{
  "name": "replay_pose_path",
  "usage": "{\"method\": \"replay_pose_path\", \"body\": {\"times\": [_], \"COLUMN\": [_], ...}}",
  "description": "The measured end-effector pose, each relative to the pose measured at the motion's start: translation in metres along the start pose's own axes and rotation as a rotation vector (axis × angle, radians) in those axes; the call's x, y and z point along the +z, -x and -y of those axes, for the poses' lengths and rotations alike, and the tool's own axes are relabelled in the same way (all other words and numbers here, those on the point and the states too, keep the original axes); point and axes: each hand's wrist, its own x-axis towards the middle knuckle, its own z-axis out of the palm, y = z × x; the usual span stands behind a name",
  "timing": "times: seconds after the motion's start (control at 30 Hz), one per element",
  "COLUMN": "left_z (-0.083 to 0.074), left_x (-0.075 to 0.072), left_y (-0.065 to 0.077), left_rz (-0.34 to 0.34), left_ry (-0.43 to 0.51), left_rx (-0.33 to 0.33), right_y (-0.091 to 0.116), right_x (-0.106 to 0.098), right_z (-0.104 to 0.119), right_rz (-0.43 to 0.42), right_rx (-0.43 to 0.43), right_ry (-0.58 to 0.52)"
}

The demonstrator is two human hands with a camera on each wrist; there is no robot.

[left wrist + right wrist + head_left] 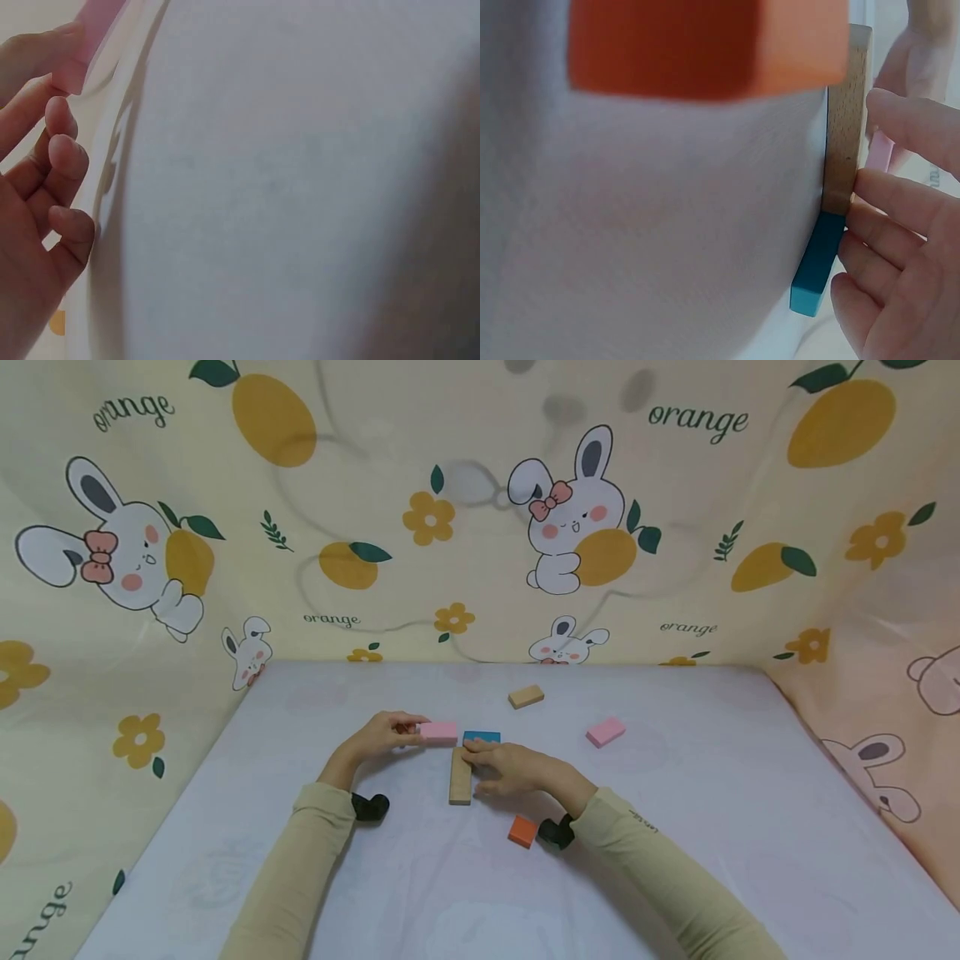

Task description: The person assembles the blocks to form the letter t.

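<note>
My left hand (384, 735) pinches the left end of a pink block (441, 733); the left wrist view shows that block (99, 30) between thumb and index finger, other fingers loosely bent. My right hand (517, 768) reaches in from the right, its fingertips at the far end of a long wooden block (460, 787). Just beyond this end lies a blue block (483, 737), partly covered by the right fingers in the head view. In the right wrist view the wooden block (846, 135) and blue block (817, 266) meet end to side, the fingers extended along them.
An orange block (522, 831) lies near the right wrist and looms large in the right wrist view. Farther back are a small wooden block (527, 697) and, to the right, another pink block (605, 732). A printed cloth (480, 527) hangs behind the white table (360, 893).
</note>
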Motion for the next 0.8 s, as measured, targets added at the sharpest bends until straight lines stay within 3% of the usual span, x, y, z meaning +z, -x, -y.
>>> {"method": "replay_pose_path", "body": {"times": [0.8], "left_z": [-0.005], "left_x": [0.0024], "left_y": [-0.0041], "left_rz": [0.061], "left_ry": [-0.008], "left_rx": [-0.055], "right_y": [-0.0013], "right_x": [0.0011], "right_z": [-0.0021], "right_rz": [-0.013], "right_rx": [0.005], "right_ry": [-0.001]}}
